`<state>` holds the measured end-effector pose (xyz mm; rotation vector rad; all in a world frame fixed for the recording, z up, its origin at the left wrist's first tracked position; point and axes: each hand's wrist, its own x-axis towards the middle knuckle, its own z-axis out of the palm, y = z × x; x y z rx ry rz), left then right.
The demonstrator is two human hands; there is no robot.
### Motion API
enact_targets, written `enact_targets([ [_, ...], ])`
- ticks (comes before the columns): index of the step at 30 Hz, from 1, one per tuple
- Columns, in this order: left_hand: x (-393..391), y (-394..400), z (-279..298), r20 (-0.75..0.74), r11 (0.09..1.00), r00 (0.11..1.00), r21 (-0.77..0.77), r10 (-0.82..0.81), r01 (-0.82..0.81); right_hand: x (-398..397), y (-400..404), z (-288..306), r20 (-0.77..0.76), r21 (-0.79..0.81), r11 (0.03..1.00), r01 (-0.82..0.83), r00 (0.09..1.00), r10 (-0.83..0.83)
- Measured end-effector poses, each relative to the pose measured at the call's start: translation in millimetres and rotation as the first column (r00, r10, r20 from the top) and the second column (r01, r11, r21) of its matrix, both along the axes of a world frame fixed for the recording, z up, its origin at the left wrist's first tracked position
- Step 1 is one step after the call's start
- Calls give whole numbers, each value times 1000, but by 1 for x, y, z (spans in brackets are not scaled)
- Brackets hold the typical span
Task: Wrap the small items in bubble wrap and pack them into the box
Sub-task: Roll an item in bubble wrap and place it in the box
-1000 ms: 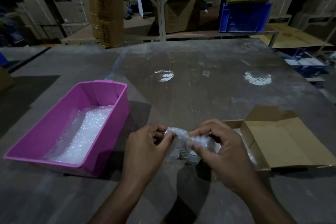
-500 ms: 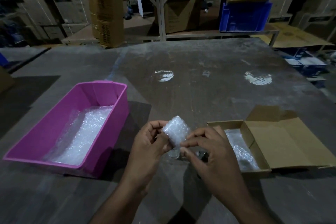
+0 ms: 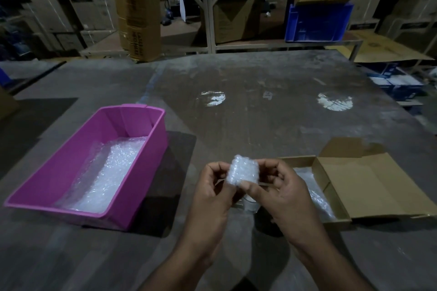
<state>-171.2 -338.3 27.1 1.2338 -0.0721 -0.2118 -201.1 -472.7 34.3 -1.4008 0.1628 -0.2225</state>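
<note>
A small bundle of bubble wrap (image 3: 243, 171) is held up above the table between both hands. My left hand (image 3: 210, 194) pinches its left side and my right hand (image 3: 286, 192) pinches its right and lower side. What the wrap encloses is hidden. Below the hands a small round pale item (image 3: 251, 204) sits on the table, mostly covered. The open cardboard box (image 3: 305, 162) lies right of my hands with wrapped pieces (image 3: 318, 198) in it, its lid (image 3: 369, 186) folded out to the right.
A pink plastic bin (image 3: 151, 149) holding sheets of bubble wrap (image 3: 111, 172) stands on the left of the grey table (image 3: 260, 113). Behind the table are a tall cardboard carton (image 3: 139, 7), a blue crate (image 3: 318, 21) and stacked boxes.
The bubble wrap went from a stretched strip over the item to a compact bundle, lifted a little higher between my fingers. My right hand has shifted off the box.
</note>
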Motion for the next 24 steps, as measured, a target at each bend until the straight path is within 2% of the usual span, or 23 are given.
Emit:
enact_targets([
  [4,2,6,2,148,943,987,334,-55,2,-3,-7,4,-6,-18,998,-56,998,56],
  [8,6,13,-8,222,843,967,538,-126,-14,7,-25,-5,-48,-190,981,-26,999,17],
  [11,2,15,-16,210,807,968,590,-138,-13,19,-40,-19,-60,-399,915,55,995,-85],
  [14,-3,18,-26,205,775,968,631,-143,-19,30,-49,-30,-59,-546,835,69,991,-120],
  [16,-8,18,-32,208,734,962,679,-174,-14,34,-50,-34,-73,-631,775,34,992,-103],
  [19,-12,16,-41,204,688,951,725,-231,11,36,-45,-36,-121,-771,634,-58,991,-56],
  [24,-13,9,-50,242,662,925,749,-294,14,41,-37,-33,-126,-886,446,-129,991,37],
])
